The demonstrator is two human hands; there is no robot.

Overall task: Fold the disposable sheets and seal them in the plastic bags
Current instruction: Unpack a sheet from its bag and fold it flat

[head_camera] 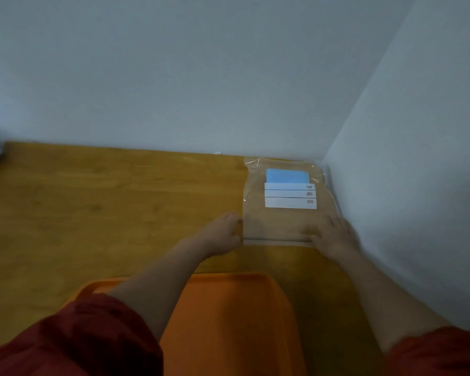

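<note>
Head view: a clear, glossy plastic bag [282, 223] lies flat in the far right corner of a wooden table [106, 199]. Its long axis points away from the person, its zip strip is nearest them, and a folded blue sheet [286, 175] sits at its far end above white label strips [290, 195]. The left hand [223, 234] meets the bag's near left corner with fingers bunched together, too blurred to tell if they pinch it. The right hand [333, 234] rests on the near right corner with fingers laid fairly straight, and a smooth orange tray [228, 321] sits closer in.
</note>
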